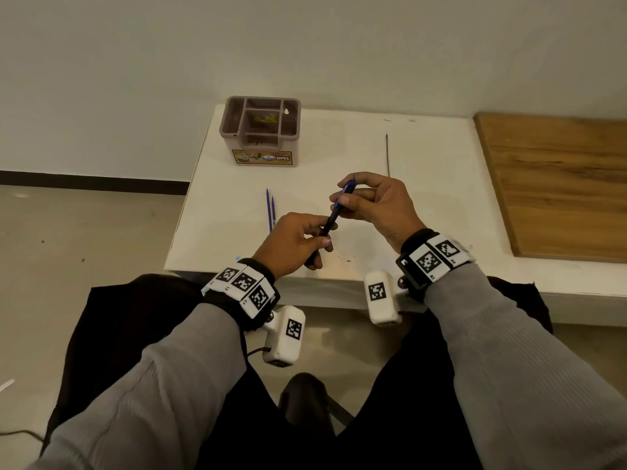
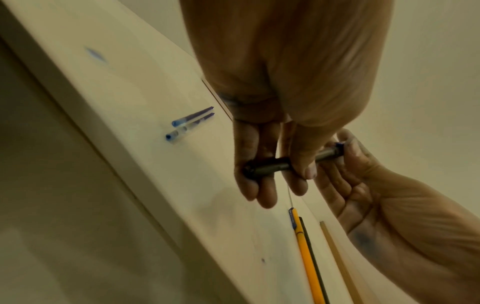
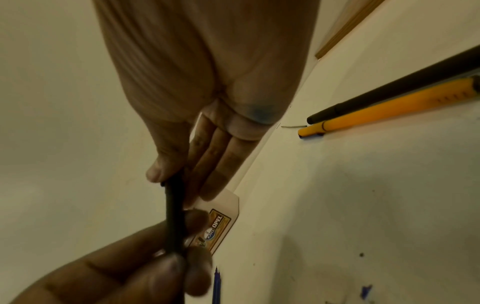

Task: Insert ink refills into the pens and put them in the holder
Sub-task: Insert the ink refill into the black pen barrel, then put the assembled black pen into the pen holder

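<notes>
Above the white table's front part, both hands hold one dark pen (image 1: pixel 326 226) with a blue upper end. My left hand (image 1: pixel 314 240) grips its lower barrel, the thumb lying over it. My right hand (image 1: pixel 359 201) pinches the blue upper end between thumb and fingers. The left wrist view has the pen (image 2: pixel 270 166) crossing both hands; in the right wrist view the pen (image 3: pixel 174 214) runs down into the left fist. Two blue refills (image 1: pixel 270 208) lie side by side left of the hands. The pinkish holder (image 1: pixel 259 135) stands at the table's back left with several compartments.
A thin dark stick (image 1: pixel 387 154) lies on the white table (image 1: pixel 434 205) behind my right hand. A yellow pen (image 3: pixel 384 111) and a black pen (image 3: pixel 394 82) lie together on the table. A wooden board (image 1: pixel 559 184) covers the right side. Floor drops off to the left.
</notes>
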